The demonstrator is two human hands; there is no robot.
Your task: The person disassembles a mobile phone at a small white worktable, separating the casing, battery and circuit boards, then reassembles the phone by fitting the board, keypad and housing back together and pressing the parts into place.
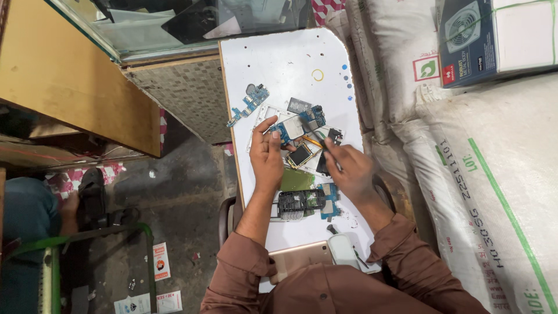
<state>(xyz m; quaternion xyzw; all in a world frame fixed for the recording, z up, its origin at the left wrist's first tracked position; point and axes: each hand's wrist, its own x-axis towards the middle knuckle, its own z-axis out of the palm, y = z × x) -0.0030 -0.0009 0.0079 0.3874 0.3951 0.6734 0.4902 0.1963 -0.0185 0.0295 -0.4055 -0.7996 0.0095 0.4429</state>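
Your work surface is a flat white board dotted with small blue spots and one yellow ring. Far left on it lies a blue circuit strip; near you sits a black phone frame beside a green sheet. Your sleeves are rust brown. Right, white woven sacks carry green stripes.
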